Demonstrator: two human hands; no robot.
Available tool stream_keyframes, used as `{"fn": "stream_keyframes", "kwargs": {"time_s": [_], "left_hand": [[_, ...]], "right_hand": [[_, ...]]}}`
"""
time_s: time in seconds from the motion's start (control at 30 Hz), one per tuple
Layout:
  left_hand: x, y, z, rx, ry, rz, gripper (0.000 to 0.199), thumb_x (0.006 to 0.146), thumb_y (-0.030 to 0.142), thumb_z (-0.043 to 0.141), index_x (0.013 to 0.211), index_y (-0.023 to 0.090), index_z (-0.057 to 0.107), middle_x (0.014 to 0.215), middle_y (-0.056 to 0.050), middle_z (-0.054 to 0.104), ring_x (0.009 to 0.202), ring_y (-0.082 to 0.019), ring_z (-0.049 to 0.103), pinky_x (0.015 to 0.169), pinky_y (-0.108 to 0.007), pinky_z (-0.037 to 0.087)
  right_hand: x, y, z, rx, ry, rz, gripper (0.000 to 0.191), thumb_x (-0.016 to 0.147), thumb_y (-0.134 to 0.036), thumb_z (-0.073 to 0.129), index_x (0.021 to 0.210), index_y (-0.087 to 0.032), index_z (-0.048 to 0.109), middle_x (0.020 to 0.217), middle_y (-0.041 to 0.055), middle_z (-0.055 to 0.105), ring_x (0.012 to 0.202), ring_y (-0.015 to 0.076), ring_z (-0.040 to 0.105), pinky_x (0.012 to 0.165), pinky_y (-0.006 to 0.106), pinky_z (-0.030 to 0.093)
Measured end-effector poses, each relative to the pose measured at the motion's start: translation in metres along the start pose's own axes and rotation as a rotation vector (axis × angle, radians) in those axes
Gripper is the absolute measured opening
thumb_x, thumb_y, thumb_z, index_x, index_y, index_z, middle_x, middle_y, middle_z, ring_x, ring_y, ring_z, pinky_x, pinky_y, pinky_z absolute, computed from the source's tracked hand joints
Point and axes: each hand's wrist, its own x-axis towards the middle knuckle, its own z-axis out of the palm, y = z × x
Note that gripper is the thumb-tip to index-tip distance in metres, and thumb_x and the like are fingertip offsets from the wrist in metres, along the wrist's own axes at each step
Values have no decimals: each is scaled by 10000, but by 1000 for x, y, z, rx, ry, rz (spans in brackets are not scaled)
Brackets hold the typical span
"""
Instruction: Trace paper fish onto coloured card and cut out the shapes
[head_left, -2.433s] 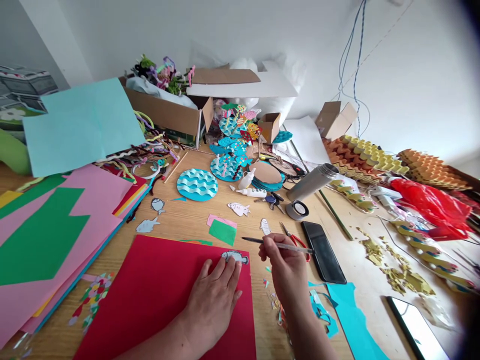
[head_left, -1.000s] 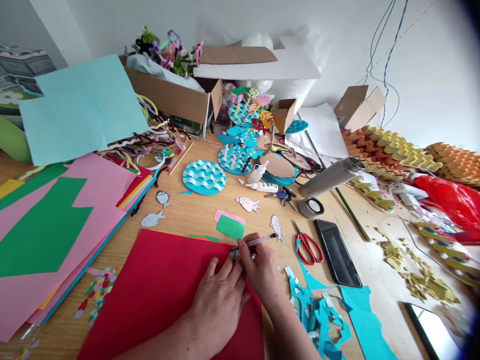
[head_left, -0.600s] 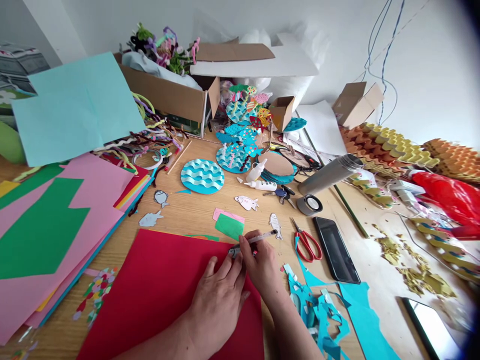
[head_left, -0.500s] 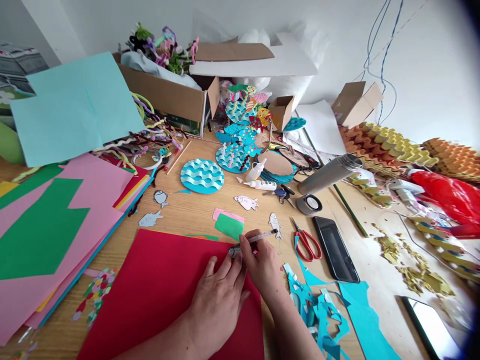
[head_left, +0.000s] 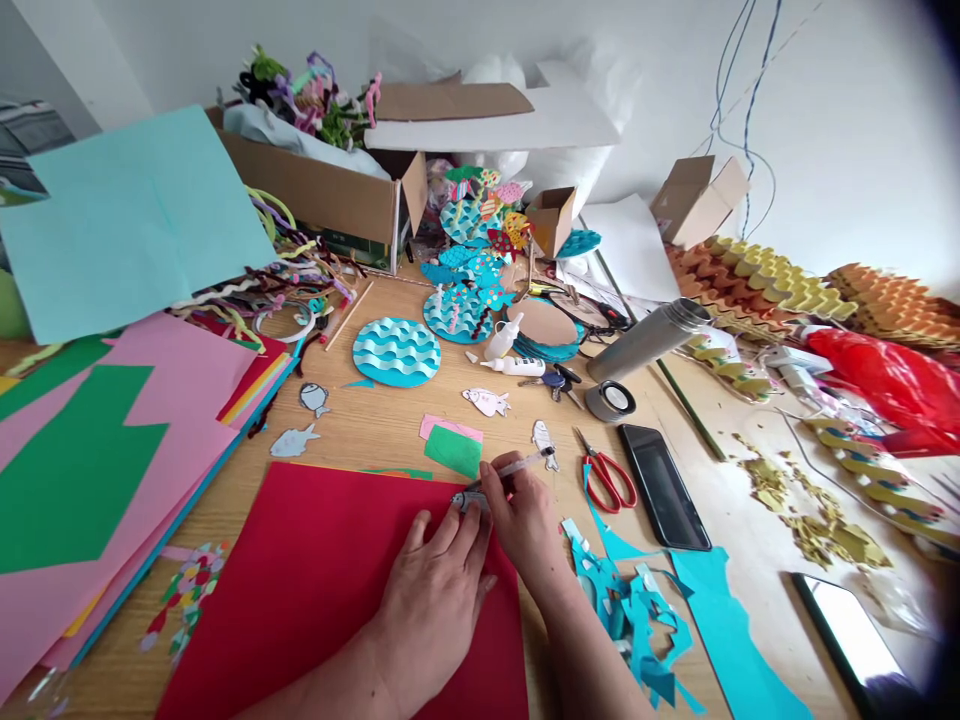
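Observation:
My left hand (head_left: 431, 605) lies flat on a red sheet of paper (head_left: 315, 580), its fingertips pressing on a small grey paper fish (head_left: 466, 498) near the sheet's upper right corner. My right hand (head_left: 521, 515) is closed around a pen (head_left: 525, 463) with a clear barrel, its tip down at the fish's edge. Fingers partly cover the fish, and the pen's point is hard to make out. Just beyond the hands are a green paper piece (head_left: 454, 450), a white paper fish (head_left: 486, 401) and another fish cut-out (head_left: 544, 440).
Red-handled scissors (head_left: 609, 480), a black phone (head_left: 664, 488) and blue paper scraps (head_left: 626, 610) lie to the right. Glue bottles (head_left: 517, 366), a wavy blue disc (head_left: 396, 352) and a steel flask (head_left: 649, 342) stand or lie farther back. Coloured sheets (head_left: 82, 470) are stacked at left.
The camera view has shifted slightly, so the background sits a little to the left. Both hands keep nearly the same place on the red sheet, with the pen still at the fish.

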Motion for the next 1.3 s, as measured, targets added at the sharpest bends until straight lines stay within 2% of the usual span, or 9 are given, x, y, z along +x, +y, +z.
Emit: {"fn": "stream_keyframes", "kwargs": {"time_s": [0.4, 0.67, 0.9, 1.3], "left_hand": [[1, 0, -1, 17, -3, 4, 439, 975, 415, 328, 1316, 215, 520, 1359, -33, 559, 1205, -227, 475, 944, -437, 348], [2, 0, -2, 14, -1, 9, 425, 972, 389, 355, 1325, 203, 504, 1353, -34, 565, 1195, -232, 481, 936, -457, 330], [2, 0, -3, 25, 27, 7, 412, 968, 406, 359, 1280, 208, 541, 1330, -17, 585, 1195, -216, 479, 939, -452, 326], [3, 0, -4, -8, -12, -2, 380, 962, 387, 383, 1228, 211, 588, 1334, -50, 576, 1194, -233, 481, 944, -447, 353]], "right_hand": [[2, 0, -1, -5, 21, 27, 241, 920, -336, 453, 716, -209, 460, 591, -37, 498, 492, 108, 463, 504, 236, 351], [6, -3, -2, 14, 19, 95, 245, 900, -346, 470, 694, -213, 457, 566, -38, 500, 479, 111, 448, 491, 240, 343], [3, -5, -2, 54, 38, 37, 251, 920, -339, 458, 706, -208, 453, 630, -31, 509, 504, 100, 465, 505, 231, 354], [0, -7, 4, 62, -39, -4, 236, 934, -330, 462, 736, -202, 475, 645, -24, 529, 538, 107, 485, 535, 234, 371]]}}
